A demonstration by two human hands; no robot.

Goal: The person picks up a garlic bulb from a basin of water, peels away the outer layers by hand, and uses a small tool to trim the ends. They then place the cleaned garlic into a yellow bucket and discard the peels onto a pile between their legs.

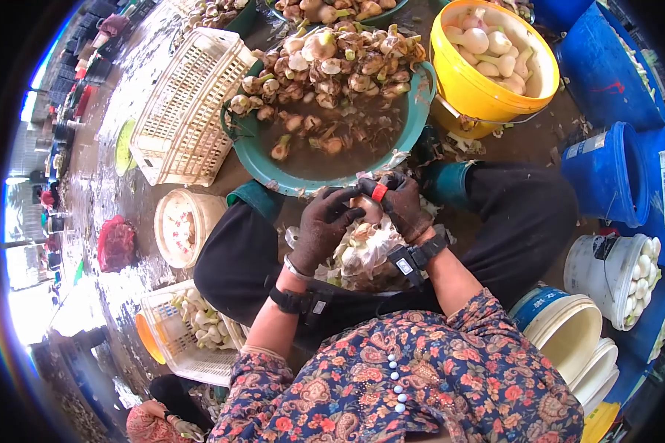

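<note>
My left hand [322, 227], in a dark glove, has its fingers closed on one side of a pale, garlic-like bulb [368, 210]. On the other side my right hand [405, 209], gloved too and with a red band around a finger, grips the same bulb. Whether a blade is in the right hand is hidden. Below both hands lies a heap of white and papery peelings [362, 255] between my legs. Just beyond them stands a green tub [325, 183] of muddy water, piled with brown, unpeeled bulbs [340, 66].
At right, a yellow bucket [488, 103] holds peeled bulbs, near a blue bucket [606, 173] and a white bucket [606, 277] of bulbs. Stacked cream crates [192, 107] and a pale bucket [188, 225] stand left. Another person's hand [185, 428] shows at lower left.
</note>
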